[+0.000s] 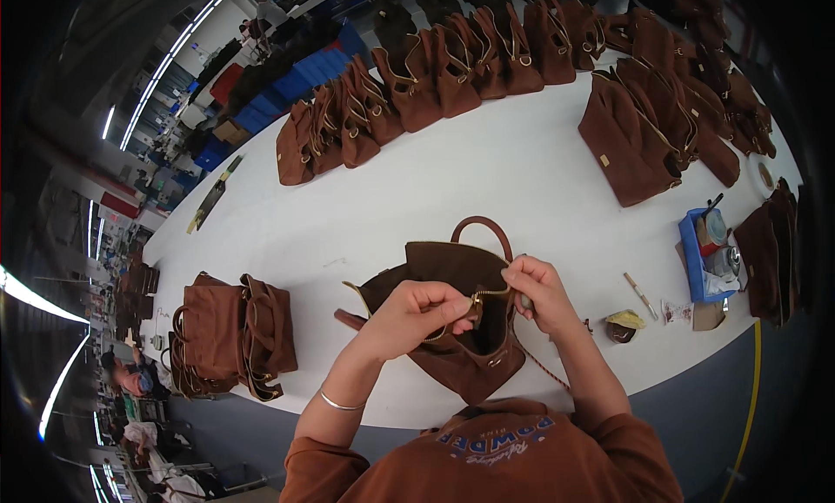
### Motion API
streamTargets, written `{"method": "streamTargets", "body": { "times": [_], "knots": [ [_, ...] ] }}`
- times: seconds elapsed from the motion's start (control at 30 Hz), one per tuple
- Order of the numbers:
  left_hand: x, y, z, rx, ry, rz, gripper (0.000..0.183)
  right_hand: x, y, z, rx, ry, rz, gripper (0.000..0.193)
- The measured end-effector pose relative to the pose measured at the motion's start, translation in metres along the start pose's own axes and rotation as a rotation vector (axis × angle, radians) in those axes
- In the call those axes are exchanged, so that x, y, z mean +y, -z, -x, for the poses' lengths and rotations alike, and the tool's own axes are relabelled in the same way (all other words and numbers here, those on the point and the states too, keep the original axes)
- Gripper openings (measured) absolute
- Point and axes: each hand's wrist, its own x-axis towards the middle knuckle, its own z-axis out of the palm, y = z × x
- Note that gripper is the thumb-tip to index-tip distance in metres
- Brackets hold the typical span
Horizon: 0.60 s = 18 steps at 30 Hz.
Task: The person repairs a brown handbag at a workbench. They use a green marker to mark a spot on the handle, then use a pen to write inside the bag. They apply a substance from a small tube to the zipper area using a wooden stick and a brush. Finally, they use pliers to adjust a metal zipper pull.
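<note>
A brown handbag [465, 364] stands with its top open on the white table in front of me, its dark lining showing. One brown handle [484, 222] arches up on the far side. My left hand [426, 312] pinches the zipper pull [477, 301] over the bag's opening, its fingers closed. My right hand [535, 290] has thumb and finger closed on the zipper edge by the far right corner of the bag. The gold zipper teeth run between the two hands. The fingertips partly hide the pull.
Brown handbags [417, 94] stand in a row along the table's far edge, with more [635, 138] at the right and a stack [213, 329] at the left. A blue bin [694, 255], a pen-like stick [639, 294] and a small pot [621, 329] lie to the right.
</note>
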Motion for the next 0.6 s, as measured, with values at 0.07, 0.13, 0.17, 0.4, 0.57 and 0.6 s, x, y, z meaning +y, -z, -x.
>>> {"method": "streamTargets", "body": {
  "times": [0.07, 0.13, 0.17, 0.4, 0.57, 0.6],
  "knots": [
    [-0.005, -0.001, -0.002, 0.047, 0.078, 0.144, 0.02, 0.006, 0.006, -0.004, 0.05, 0.003, 0.004, 0.018],
    [-0.027, -0.005, -0.01, 0.088, 0.072, 0.317, 0.022, 0.006, 0.003, -0.008, 0.101, 0.008, 0.046, 0.017],
    [-0.027, -0.009, -0.012, 0.089, 0.084, 0.392, 0.023, 0.007, 0.001, -0.009, 0.126, 0.013, 0.068, 0.017],
    [-0.035, -0.02, -0.017, 0.135, 0.133, 0.379, 0.025, -0.006, 0.003, 0.008, 0.207, 0.079, 0.107, 0.02],
    [-0.037, -0.025, -0.018, 0.198, 0.108, 0.337, 0.023, -0.011, -0.002, 0.028, 0.323, 0.2, 0.068, 0.016],
    [-0.037, -0.026, -0.018, 0.219, 0.105, 0.326, 0.023, -0.013, -0.004, 0.034, 0.289, 0.179, 0.091, 0.016]
  ]
}}
